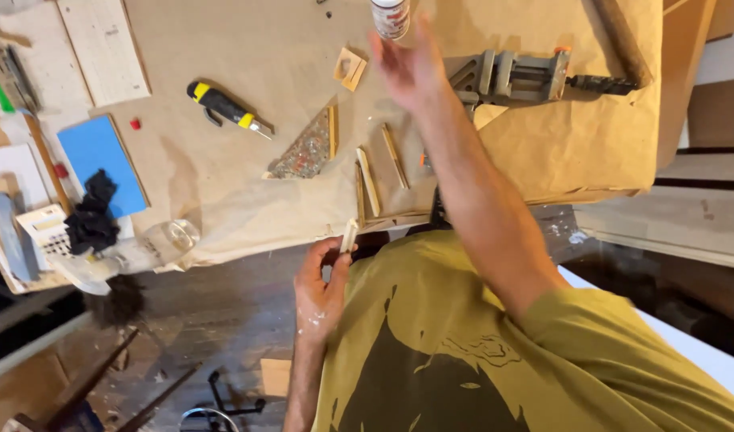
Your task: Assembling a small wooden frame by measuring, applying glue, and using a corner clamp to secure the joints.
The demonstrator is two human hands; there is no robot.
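My left hand (pixel 319 290) is close to my chest, below the table's front edge, pinching a short pale wooden strip (pixel 349 235) that stands upright. My right hand (pixel 408 68) reaches far across the table with fingers spread, just under a white bottle (pixel 390 17) at the top edge; whether it touches the bottle is unclear. On the brown paper (pixel 247 56) lie several thin wooden strips (pixel 368 181) and a triangular speckled piece (pixel 307 150) with a wooden edge.
A black and yellow utility knife (pixel 224 106) lies left of centre. A grey metal clamp (pixel 515 77) sits at the far right. A small wooden frame piece (pixel 349 69), a blue board (pixel 101 160), a black rag (pixel 91 214) and a calculator (pixel 47 230) are also here.
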